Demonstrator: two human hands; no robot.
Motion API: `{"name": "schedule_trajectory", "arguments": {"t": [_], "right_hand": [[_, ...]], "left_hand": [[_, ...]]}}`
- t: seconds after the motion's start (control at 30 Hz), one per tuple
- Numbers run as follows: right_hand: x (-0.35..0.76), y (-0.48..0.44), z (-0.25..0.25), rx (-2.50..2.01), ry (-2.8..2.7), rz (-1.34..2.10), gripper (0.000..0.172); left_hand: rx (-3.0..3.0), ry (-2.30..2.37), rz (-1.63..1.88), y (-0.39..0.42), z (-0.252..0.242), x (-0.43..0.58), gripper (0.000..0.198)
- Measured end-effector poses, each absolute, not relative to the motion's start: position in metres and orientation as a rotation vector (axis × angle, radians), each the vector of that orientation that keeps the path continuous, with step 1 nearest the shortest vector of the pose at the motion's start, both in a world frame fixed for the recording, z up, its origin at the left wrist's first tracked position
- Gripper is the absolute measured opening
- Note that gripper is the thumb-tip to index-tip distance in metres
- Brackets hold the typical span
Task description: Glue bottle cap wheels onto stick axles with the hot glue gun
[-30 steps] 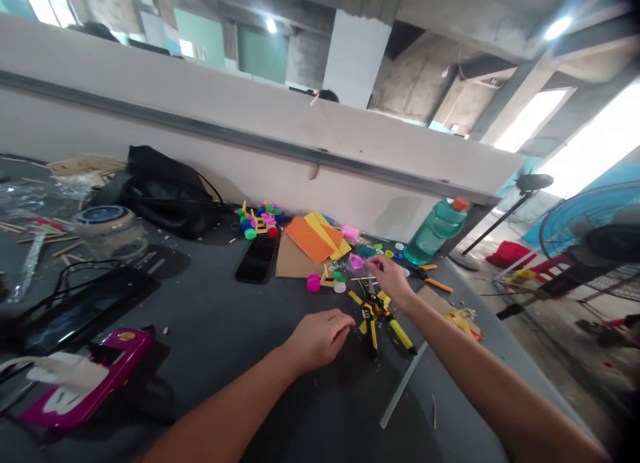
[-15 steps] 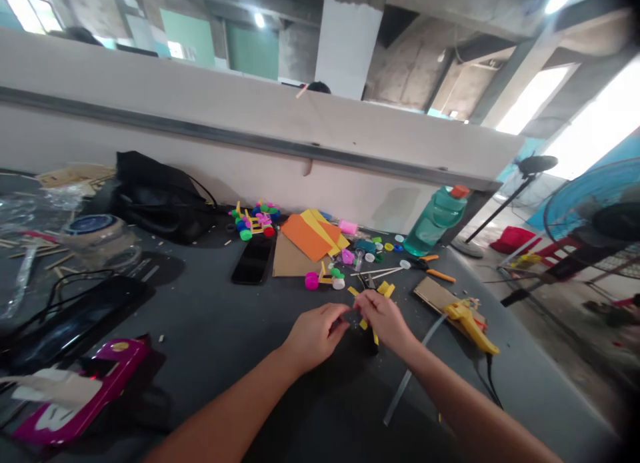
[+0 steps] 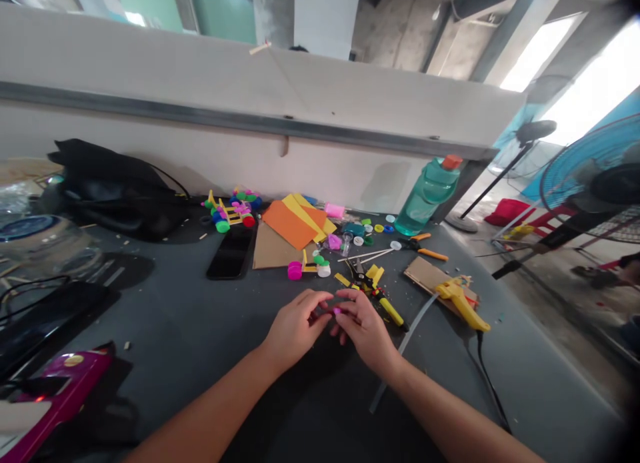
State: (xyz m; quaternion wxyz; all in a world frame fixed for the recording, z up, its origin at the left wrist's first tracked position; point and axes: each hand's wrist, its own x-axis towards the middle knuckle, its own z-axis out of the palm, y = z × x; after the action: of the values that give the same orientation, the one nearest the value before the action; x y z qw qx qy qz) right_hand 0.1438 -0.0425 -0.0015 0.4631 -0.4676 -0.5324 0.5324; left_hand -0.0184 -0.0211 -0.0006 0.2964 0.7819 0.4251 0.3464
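Note:
My left hand [image 3: 297, 326] and my right hand [image 3: 366, 328] meet low over the dark table, fingertips close together. A small pink piece [image 3: 337, 311] shows at the fingertips of my right hand. The fingers of my left hand are pinched beside it; what they hold, if anything, is hidden. Just beyond my right hand lie black and yellow pliers [image 3: 393, 311] and yellow strips [image 3: 374, 275]. A small wheeled piece with a pink cap [image 3: 295, 270] and a white cap stands past my left hand.
Behind are a black phone [image 3: 231, 253], orange sheets [image 3: 290, 224], a toy with coloured wheels [image 3: 230, 213], loose caps and a green bottle [image 3: 427, 195]. To the right sit a yellow glue gun [image 3: 463, 303] on cardboard and orange-handled pliers [image 3: 433, 254]. A magenta power strip [image 3: 80, 389] lies left.
Both hands have come together, my right hand moving left off the pliers, which are now uncovered. The pink piece has come into sight between the fingers. The camera view has shifted.

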Motion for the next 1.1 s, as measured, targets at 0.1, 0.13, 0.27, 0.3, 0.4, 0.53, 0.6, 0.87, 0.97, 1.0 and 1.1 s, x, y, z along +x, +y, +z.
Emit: {"name": "schedule_trajectory", "arguments": {"t": [0.1, 0.13, 0.27, 0.3, 0.4, 0.53, 0.6, 0.87, 0.97, 1.0, 1.1], "right_hand": [[0.143, -0.044, -0.001, -1.134, -1.316, 1.326, 0.031], [0.142, -0.045, -0.001, -1.135, -1.328, 1.325, 0.03], [0.142, -0.047, 0.001, -1.137, -1.354, 1.322, 0.028], [0.143, -0.047, 0.001, -1.137, -1.355, 1.325, 0.028], [0.146, -0.047, 0.001, -1.155, -1.374, 1.288, 0.029], [0.154, -0.047, 0.003, -1.255, -1.6, 0.913, 0.018], [0.157, -0.047, 0.006, -1.283, -1.761, 0.667, 0.012], [0.157, -0.049, 0.014, -1.211, -2.062, 0.308, 0.016], [0.154, -0.051, 0.014, -1.223, -2.114, 0.265, 0.019], [0.154, -0.051, 0.014, -1.221, -2.122, 0.268, 0.02], [0.153, -0.052, 0.013, -1.216, -2.089, 0.348, 0.02]], "left_hand": [[2.087, 1.108, 0.945, -0.022, 0.001, -0.018, 0.025], [2.095, 1.1, 0.953, -0.022, 0.002, -0.018, 0.023], [2.123, 1.056, 0.971, -0.022, 0.005, -0.018, 0.015], [2.108, 1.056, 0.977, -0.022, 0.005, -0.017, 0.014], [1.996, 1.093, 1.006, -0.022, 0.006, -0.016, 0.014], [1.845, 1.102, 0.991, -0.021, 0.007, -0.015, 0.022], [1.812, 1.092, 0.985, -0.021, 0.007, -0.015, 0.024], [1.913, 1.128, 1.003, -0.023, 0.008, -0.015, 0.018], [1.97, 1.119, 1.021, -0.023, 0.007, -0.015, 0.014], [1.986, 1.113, 1.028, -0.024, 0.007, -0.015, 0.014], [1.98, 1.114, 1.045, -0.023, 0.007, -0.015, 0.014]]}}
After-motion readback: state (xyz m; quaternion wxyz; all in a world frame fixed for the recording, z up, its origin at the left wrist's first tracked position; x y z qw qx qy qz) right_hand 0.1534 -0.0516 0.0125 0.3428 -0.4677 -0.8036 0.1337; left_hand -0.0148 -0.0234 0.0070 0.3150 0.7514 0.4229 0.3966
